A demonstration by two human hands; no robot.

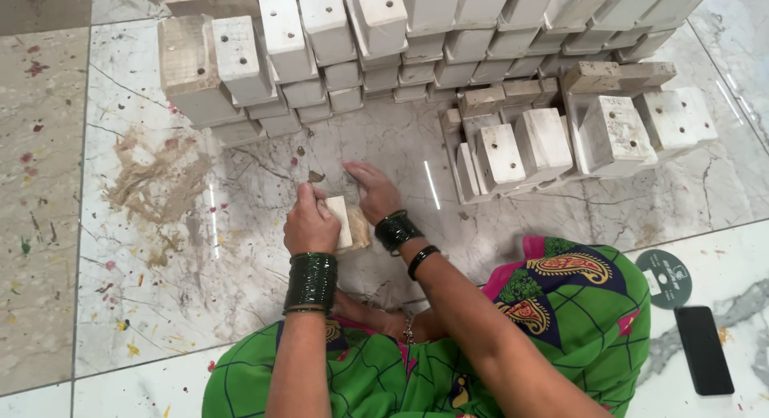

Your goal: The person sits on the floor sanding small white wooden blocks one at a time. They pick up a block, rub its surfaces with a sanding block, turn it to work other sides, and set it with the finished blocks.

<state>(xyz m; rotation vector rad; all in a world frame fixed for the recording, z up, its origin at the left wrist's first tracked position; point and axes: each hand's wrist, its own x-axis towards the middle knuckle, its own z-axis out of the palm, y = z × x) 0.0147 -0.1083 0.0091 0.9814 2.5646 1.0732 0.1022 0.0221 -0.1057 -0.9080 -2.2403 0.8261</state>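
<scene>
My left hand (310,222) grips a small pale wooden block (341,220) held just above the marble floor. My right hand (371,190) presses down on the block's far side, with a worn tan pad (360,230) showing under its wrist. Both wrists carry dark green bangles. Whether the right hand holds the pad or only rests on it is hidden by the fingers.
A long stack of white-painted drilled wooden blocks (376,41) lines the far side. A smaller pile (553,137) lies to the right. Sawdust (156,181) is smeared at left. A round disc (663,278) and a black phone (703,350) lie at right, beyond my green-clad knee.
</scene>
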